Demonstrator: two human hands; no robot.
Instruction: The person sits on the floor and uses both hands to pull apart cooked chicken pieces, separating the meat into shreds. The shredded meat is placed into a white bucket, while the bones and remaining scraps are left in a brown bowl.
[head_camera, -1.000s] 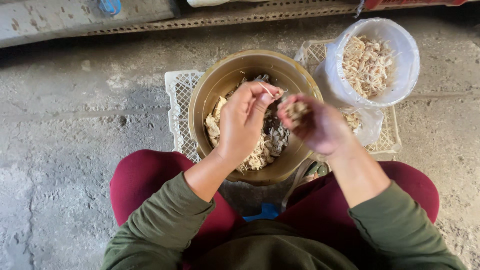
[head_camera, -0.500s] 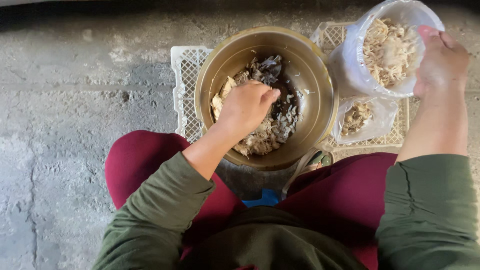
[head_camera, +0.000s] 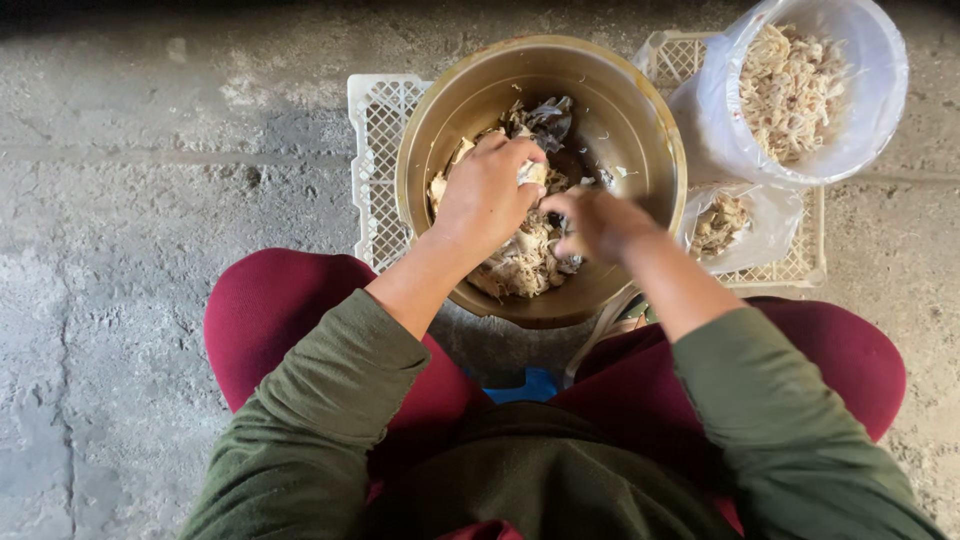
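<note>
A round brass-coloured metal bowl (head_camera: 630, 120) stands on a white plastic lattice crate (head_camera: 378, 150) in front of my knees. It holds a heap of pale shredded pieces and darker scraps (head_camera: 520, 262). My left hand (head_camera: 488, 195) is inside the bowl, fingers curled around a pale piece from the heap. My right hand (head_camera: 595, 222) is also in the bowl, just right of the left, fingers pinched into the same heap. What lies under both palms is hidden.
A white bucket lined with a clear bag (head_camera: 880, 110) holds pale shreds at the upper right. A smaller clear bag (head_camera: 760, 235) with some shreds lies on the crate beside the bowl. Rough concrete floor (head_camera: 150, 200) surrounds everything. My dark red trouser knees (head_camera: 270, 320) flank the bowl.
My right hand went out to the white bucket at the upper right, then came back into the bowl. My left hand stayed in the heap.
</note>
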